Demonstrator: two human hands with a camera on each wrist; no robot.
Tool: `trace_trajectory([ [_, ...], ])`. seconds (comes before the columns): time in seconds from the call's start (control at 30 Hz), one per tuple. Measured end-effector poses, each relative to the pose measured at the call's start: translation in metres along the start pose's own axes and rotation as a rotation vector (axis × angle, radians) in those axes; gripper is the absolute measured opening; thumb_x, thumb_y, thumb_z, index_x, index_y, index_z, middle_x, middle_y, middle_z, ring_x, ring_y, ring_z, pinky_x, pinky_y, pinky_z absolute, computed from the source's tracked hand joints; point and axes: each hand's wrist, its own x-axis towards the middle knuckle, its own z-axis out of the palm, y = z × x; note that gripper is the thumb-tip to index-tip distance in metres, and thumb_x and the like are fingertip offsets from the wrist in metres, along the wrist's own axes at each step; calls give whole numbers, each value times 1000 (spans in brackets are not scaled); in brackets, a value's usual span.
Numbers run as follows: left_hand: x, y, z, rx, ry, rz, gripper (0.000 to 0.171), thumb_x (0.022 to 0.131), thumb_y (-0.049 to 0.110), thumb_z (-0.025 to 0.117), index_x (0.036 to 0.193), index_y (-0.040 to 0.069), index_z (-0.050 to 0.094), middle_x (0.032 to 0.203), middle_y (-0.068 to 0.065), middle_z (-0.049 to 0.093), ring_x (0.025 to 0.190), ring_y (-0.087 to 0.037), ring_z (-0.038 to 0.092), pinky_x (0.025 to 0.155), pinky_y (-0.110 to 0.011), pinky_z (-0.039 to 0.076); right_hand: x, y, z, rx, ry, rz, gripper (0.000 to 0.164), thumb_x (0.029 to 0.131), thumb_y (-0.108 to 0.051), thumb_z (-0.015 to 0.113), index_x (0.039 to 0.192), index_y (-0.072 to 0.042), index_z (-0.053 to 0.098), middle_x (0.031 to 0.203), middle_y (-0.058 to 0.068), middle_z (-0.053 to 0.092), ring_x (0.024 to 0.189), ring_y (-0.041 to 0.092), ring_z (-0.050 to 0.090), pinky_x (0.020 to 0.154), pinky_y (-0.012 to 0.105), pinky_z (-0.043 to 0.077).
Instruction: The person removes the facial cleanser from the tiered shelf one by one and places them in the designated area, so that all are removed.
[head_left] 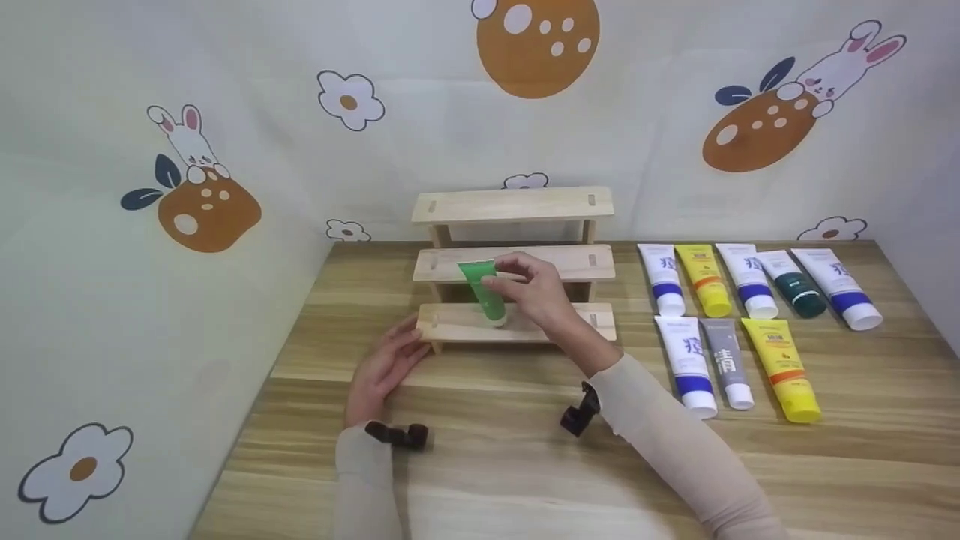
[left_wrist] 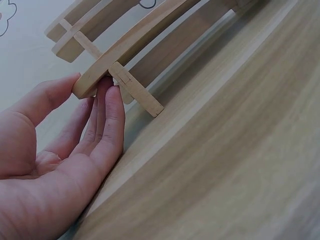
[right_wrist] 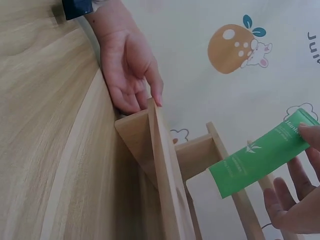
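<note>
A three-tier wooden display rack [head_left: 517, 330] stands near the back of the table. My left hand [head_left: 384, 366] grips the left end of its lowest shelf [left_wrist: 100, 70], thumb at the board's end and fingers underneath. In my right hand [head_left: 536, 292] a green squeeze tube [head_left: 484, 289] is pinched near its flat top edge, with its white cap [right_wrist: 206, 187] pointing down. The tube leans slightly above the lowest shelf; whether the cap touches the board I cannot tell.
To the right of the rack lie several tubes in two rows: white-and-blue ones [head_left: 684, 360], yellow ones [head_left: 781, 367], a grey one [head_left: 726, 364] and a white-and-dark-green one [head_left: 795, 285]. A patterned curtain [head_left: 420, 150] hangs behind the wooden table [head_left: 487, 465].
</note>
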Motion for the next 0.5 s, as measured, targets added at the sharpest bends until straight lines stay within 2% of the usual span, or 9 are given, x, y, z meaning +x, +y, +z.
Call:
trace_trajectory([
  [0.13, 0, 1, 0, 11, 2, -3, 57, 100, -2, 51, 153, -1, 31, 148, -18, 42, 113, -17, 64, 101, -30, 55, -7, -4, -9, 6, 18, -32, 29, 88, -14, 76, 114, -4, 68, 110, 8, 69, 104, 17, 64, 92, 31, 58],
  [0.2, -1, 1, 0, 3, 2, -3, 56, 100, -3, 50, 153, -1, 31, 147, -18, 43, 113, -18, 64, 102, -30, 55, -10, -7, -14, 18, 28, -31, 28, 88, -14, 76, 114, -4, 68, 106, 5, 69, 100, 14, 65, 91, 32, 59],
  [0.37, 0, 0, 1, 10, -13, 2, 57, 100, -3, 48, 154, -2, 29, 148, -20, 42, 113, -18, 64, 103, -29, 54, -18, -16, -26, 60, 45, -29, 27, 89, -13, 75, 114, -4, 67, 109, 7, 69, 98, 14, 67, 91, 36, 61],
  [0.5, 1, 1, 1, 34, -17, 0, 59, 100, -3, 48, 155, -1, 27, 156, -23, 33, 113, -16, 64, 102, -28, 54, -25, -23, -37, 35, 75, -51, 27, 89, -12, 75, 114, -4, 67, 108, 8, 69, 97, 14, 68, 88, 30, 61],
])
